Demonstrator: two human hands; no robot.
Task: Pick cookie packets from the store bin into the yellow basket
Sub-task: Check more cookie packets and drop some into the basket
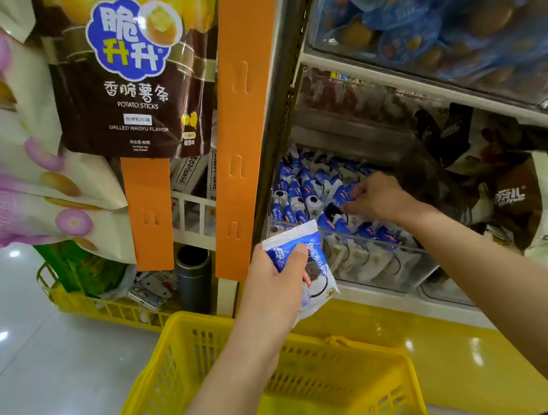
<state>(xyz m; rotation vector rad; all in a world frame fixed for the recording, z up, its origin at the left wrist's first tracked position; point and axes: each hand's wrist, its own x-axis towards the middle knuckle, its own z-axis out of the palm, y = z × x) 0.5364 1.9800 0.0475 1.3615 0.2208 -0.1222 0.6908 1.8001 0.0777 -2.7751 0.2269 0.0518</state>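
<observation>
Task judged barely begun.
One blue-and-white cookie packet (319,264) was gripped in the left hand (272,287) above the yellow plastic basket (169,375); a second packet (345,195) was pinched by the right hand (380,197).

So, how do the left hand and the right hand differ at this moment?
The left hand is outside the bin, above the yellow basket; the right hand reaches inside the bin. The left hand grips one cookie packet clear of the pile; the right hand's fingers curl onto the piled packets, and a firm grip is not clear. Both deal with the same blue-and-white packets.
</observation>
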